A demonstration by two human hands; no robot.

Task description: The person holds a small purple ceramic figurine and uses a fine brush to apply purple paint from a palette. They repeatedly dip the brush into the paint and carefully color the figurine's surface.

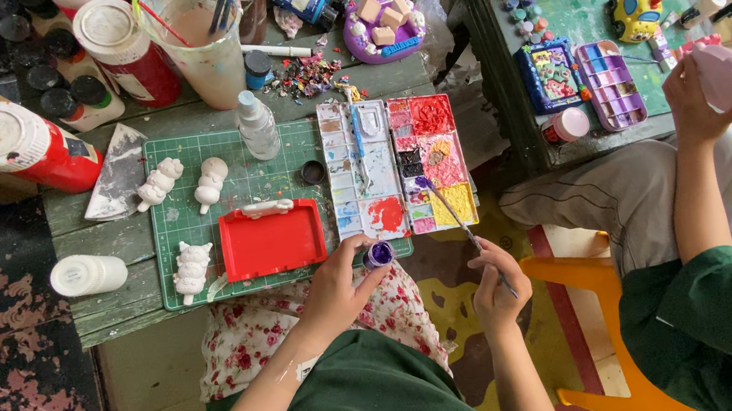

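Note:
My left hand (336, 285) holds a small purple paint pot (379, 254) at the near edge of the green cutting mat (237, 189). My right hand (494, 286) grips a thin paintbrush (457, 213) whose tip reaches toward the yellow patch of the paint palette (398, 165). Three white unpainted figurines (191, 269) lie on the mat beside a red plastic case (272, 238).
Large paint bottles (28, 146), a cup of murky water with brushes (197, 30) and a small spray bottle (257, 126) crowd the green wooden table. To the right another person in green (725, 281) holds a pink object (724, 74) at a second table with painted pieces.

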